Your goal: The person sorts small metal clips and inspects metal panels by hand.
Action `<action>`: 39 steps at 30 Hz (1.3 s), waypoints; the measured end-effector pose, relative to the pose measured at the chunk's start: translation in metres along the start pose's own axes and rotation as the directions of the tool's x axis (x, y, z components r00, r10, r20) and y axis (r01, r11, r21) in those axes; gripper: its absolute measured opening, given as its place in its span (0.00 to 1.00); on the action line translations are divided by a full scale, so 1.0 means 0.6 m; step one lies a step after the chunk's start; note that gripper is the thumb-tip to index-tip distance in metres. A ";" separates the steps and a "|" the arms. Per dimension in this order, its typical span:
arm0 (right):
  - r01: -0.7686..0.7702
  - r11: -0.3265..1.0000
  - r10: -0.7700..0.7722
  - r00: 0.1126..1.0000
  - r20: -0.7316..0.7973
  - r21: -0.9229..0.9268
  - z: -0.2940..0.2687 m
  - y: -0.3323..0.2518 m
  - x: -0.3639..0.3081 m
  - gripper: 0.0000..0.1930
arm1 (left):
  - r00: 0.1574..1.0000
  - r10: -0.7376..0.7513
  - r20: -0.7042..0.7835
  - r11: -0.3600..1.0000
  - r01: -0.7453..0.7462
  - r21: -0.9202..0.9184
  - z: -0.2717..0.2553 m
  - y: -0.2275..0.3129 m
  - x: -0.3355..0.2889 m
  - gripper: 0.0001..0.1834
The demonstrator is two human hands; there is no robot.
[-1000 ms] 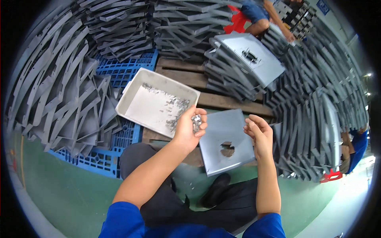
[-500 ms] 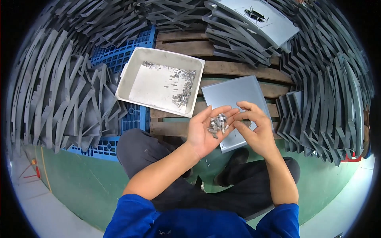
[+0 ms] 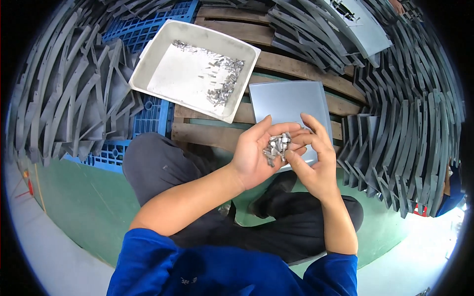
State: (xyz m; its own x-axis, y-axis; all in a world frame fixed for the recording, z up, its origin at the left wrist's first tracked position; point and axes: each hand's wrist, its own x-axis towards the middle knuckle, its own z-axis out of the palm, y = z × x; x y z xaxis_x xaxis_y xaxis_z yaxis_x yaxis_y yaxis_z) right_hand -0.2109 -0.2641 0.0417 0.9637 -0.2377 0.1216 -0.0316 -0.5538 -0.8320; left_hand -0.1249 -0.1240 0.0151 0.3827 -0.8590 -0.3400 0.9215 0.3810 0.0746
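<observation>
My left hand (image 3: 252, 157) is palm up and cupped, with a pile of small grey metal pins (image 3: 277, 147) lying in it. Over the edge of that pile comes my right hand (image 3: 316, 160), thumb and fingers curled in a loose pinch. Its fingertips touch the pins at the side of the left palm; which pin they hold is hard to see. Under both hands lies a flat grey sheet-metal panel (image 3: 289, 101), partly covered by them.
A white plastic bin (image 3: 140, 74) with loose metal pins stands ahead on the left. Wooden pallet slats (image 3: 207, 133) and a blue plastic pallet (image 3: 148, 118) lie below. Stacked bent metal panels rise at left (image 3: 64, 93) and right (image 3: 395, 143); another person's sleeve (image 3: 452, 192) shows far right.
The view has shifted, so the bin sits higher in the picture. My right thumb and fingers have closed in on the pins in my left palm.
</observation>
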 end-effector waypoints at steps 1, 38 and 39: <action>-0.003 1.000 0.003 1.000 0.006 -0.003 0.002 0.000 0.000 0.11 | 1.000 0.000 -0.001 1.000 0.000 -0.008 -0.001 -0.001 -0.001 0.31; 0.000 0.999 0.001 0.999 0.041 -0.033 0.019 0.014 -0.012 0.08 | 0.993 -0.095 0.073 0.986 0.084 0.141 -0.021 -0.015 -0.004 0.34; 0.013 0.997 -0.007 0.997 0.077 -0.076 0.016 0.017 -0.012 0.09 | 0.991 -0.105 0.082 0.984 0.091 0.152 -0.023 -0.015 -0.004 0.34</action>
State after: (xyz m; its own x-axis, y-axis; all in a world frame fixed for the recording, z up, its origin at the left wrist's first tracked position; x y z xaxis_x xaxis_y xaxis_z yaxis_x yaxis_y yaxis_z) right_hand -0.2153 -0.2604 0.0271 0.9814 -0.1715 0.0858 -0.0388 -0.6157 -0.7870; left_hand -0.1351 -0.1205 0.0024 0.2881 -0.9195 -0.2676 0.9519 0.2445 0.1847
